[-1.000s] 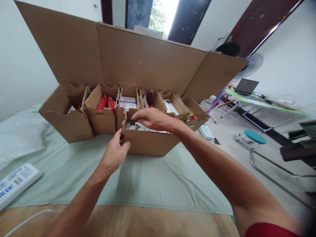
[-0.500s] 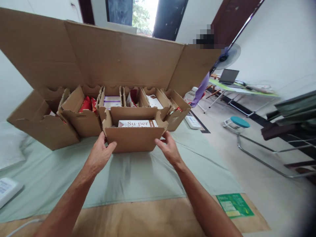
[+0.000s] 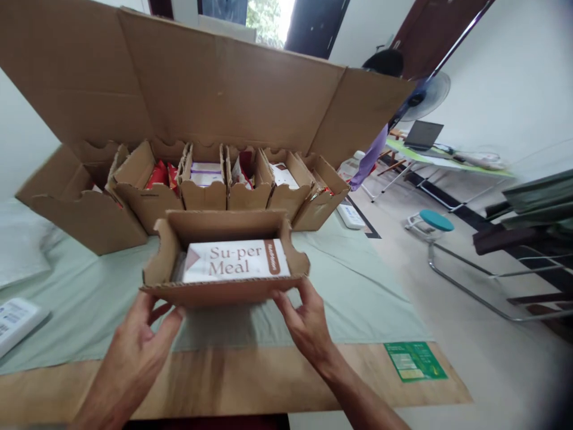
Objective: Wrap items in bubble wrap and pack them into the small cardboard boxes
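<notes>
Between my two hands is an open cardboard box [image 3: 224,292], tipped so its inside shows. A white carton printed "Su-per Meal" [image 3: 237,260] lies in it, with something clear at its left end that I cannot make out. My left hand [image 3: 143,340] grips the box's near left corner, thumb in front. At the near right corner my right hand [image 3: 304,316] has its fingers on the side and its thumb on the front. Beyond stands a row of cardboard bins: one has red packets [image 3: 162,174], another a white and purple box [image 3: 206,173], another a white box [image 3: 284,176].
A tall cardboard panel [image 3: 233,89] rises behind the bins. Pale green cloth [image 3: 349,286] covers the table, with a white device [image 3: 20,322] at left and a green leaflet [image 3: 415,361] on the bare wood. A teal stool [image 3: 436,220] stands to the right.
Both hands have drawn the box nearer to me, away from the row of bins, and tilted it. More of the carton's printed face now shows.
</notes>
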Demonstrator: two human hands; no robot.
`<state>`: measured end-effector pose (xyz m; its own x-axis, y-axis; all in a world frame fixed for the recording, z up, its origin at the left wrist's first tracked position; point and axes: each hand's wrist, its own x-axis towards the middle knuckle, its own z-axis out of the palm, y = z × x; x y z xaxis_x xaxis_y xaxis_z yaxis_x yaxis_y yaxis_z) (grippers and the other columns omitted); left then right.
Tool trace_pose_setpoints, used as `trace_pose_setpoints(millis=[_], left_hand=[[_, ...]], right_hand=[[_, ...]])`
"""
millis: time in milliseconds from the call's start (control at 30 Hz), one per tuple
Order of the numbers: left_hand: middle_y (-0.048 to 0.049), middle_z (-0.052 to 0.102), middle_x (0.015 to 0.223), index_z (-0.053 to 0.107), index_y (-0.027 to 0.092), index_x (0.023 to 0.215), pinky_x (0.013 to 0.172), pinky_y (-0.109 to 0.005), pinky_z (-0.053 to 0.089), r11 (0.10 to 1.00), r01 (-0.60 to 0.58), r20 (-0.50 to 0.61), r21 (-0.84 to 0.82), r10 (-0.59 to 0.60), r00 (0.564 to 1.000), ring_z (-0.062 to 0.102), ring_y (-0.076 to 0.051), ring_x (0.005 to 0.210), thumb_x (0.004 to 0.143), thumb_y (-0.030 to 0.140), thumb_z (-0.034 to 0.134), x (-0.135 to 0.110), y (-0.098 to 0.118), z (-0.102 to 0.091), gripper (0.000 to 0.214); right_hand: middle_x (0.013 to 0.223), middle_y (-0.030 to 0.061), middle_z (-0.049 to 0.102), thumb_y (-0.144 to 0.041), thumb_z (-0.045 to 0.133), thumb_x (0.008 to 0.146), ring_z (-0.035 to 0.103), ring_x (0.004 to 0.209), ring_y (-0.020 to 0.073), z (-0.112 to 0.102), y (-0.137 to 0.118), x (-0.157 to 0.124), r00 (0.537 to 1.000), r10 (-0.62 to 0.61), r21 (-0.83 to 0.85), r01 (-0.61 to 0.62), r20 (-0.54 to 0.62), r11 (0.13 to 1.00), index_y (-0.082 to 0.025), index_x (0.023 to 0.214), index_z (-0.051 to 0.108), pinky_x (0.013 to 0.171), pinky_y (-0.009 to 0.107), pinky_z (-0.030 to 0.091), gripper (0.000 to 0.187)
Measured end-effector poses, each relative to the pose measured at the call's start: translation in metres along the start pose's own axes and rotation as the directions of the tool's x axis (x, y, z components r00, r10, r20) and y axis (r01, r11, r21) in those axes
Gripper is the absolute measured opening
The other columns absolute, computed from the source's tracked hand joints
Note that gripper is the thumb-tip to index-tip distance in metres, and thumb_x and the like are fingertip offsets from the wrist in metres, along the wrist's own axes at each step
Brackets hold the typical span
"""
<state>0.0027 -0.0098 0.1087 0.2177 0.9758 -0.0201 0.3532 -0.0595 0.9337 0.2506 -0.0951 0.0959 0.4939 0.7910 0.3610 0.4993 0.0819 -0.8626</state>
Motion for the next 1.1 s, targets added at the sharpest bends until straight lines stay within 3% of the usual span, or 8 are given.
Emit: trace_pose_setpoints(millis=[133, 233, 367, 467, 700, 867, 1000, 1100], left_hand=[[-0.0091, 0.069, 0.131, 0.056, 0.022, 0.129, 0.107, -0.047, 0.054, 0.997, -0.066, -0.125, 0.031, 0.07, 0.99, 0.064, -0.032, 0.125, 0.084, 0.042, 0.063, 0.026, 0.023, -0.005, 0.05], [-0.0095, 0.067, 0.137, 0.053, 0.023, 0.137, 0.104, -0.047, 0.056, 0.99, -0.141, -0.082, -0.012, 0.139, 0.987, 0.064, -0.032, 0.125, 0.086, 0.04, 0.062, 0.025, 0.032, 0.013, 0.054], [-0.01, 0.066, 0.14, 0.043, 0.029, 0.152, 0.089, -0.044, 0.063, 0.992, -0.129, 0.029, -0.002, 0.129, 0.991, 0.063, -0.034, 0.128, 0.089, 0.036, 0.059, -0.01, 0.013, 0.036, 0.065], [-0.0105, 0.057, 0.151, 0.037, 0.03, 0.157, 0.102, -0.045, 0.059, 0.993, -0.116, 0.033, -0.014, 0.117, 0.993, 0.056, -0.033, 0.138, 0.092, 0.036, 0.059, -0.035, -0.01, 0.044, 0.069], [-0.0145, 0.046, 0.159, 0.02, 0.028, 0.164, 0.113, -0.057, 0.049, 0.991, -0.13, 0.049, -0.009, 0.131, 0.99, 0.053, -0.036, 0.14, 0.096, 0.031, 0.056, -0.07, -0.016, 0.072, 0.077], [-0.0133, 0.032, 0.168, 0.021, 0.033, 0.164, 0.107, -0.055, 0.054, 0.959, -0.265, 0.262, -0.102, 0.283, 0.923, 0.053, -0.038, 0.141, 0.093, 0.02, 0.051, -0.101, -0.01, 0.099, 0.078], [-0.0134, 0.055, 0.146, 0.035, 0.031, 0.157, 0.104, -0.053, 0.056, 0.971, -0.231, 0.214, -0.064, 0.239, 0.947, 0.065, -0.032, 0.124, 0.096, 0.026, 0.052, -0.089, -0.014, 0.098, 0.063], [-0.014, 0.051, 0.147, 0.039, 0.027, 0.154, 0.111, -0.056, 0.049, 0.977, -0.213, 0.107, -0.009, 0.213, 0.971, 0.058, -0.032, 0.13, 0.096, 0.032, 0.056, -0.063, -0.024, 0.096, 0.06]], right_hand=[[0.105, 0.0071, 0.075, -0.035, 0.066, 0.087, 0.068, 0.092, 0.0263, 0.02, -0.011, 0.033, 0.999, -0.049, 0.056, 0.048, 0.008, 0.997, -0.024, 0.109, 0.069, 0.079, 0.039, 0.056, 0.024], [0.106, 0.0079, 0.076, -0.038, 0.069, 0.088, 0.069, 0.095, 0.0278, 0.004, -0.003, 0.027, 0.997, 0.0, 0.033, 0.003, -0.083, 0.999, -0.024, 0.108, 0.07, 0.08, 0.04, 0.056, 0.025], [0.114, 0.0092, 0.077, -0.04, 0.075, 0.085, 0.068, 0.11, 0.0327, -0.029, 0.019, -0.008, 0.988, 0.059, 0.01, -0.059, -0.145, 0.998, -0.026, 0.113, 0.072, 0.098, 0.049, 0.052, 0.031], [0.114, 0.01, 0.077, -0.043, 0.077, 0.083, 0.068, 0.111, 0.0342, -0.037, 0.032, -0.015, 0.993, 0.083, 0.043, -0.08, -0.083, 0.996, -0.026, 0.108, 0.073, 0.102, 0.051, 0.05, 0.031], [0.123, 0.008, 0.074, -0.049, 0.078, 0.084, 0.067, 0.116, 0.0306, -0.048, 0.057, 0.034, 0.999, 0.028, 0.201, -0.033, 0.028, 0.979, -0.026, 0.118, 0.068, 0.106, 0.046, 0.05, 0.043], [0.15, 0.0074, 0.059, -0.05, 0.068, 0.092, 0.055, 0.138, 0.0304, -0.073, 0.067, 0.051, 0.999, 0.045, 0.18, -0.039, -0.031, 0.983, -0.028, 0.144, 0.054, 0.116, 0.047, 0.044, 0.058], [0.155, 0.0092, 0.054, -0.051, 0.064, 0.096, 0.051, 0.142, 0.032, -0.083, 0.067, 0.025, 0.984, 0.095, 0.085, -0.083, -0.151, 0.993, -0.028, 0.149, 0.052, 0.115, 0.051, 0.044, 0.059], [0.157, 0.0083, 0.052, -0.046, 0.063, 0.097, 0.05, 0.143, 0.0328, -0.082, 0.063, -0.018, 0.991, 0.04, 0.068, -0.032, -0.128, 0.997, -0.031, 0.149, 0.053, 0.112, 0.05, 0.047, 0.055]])
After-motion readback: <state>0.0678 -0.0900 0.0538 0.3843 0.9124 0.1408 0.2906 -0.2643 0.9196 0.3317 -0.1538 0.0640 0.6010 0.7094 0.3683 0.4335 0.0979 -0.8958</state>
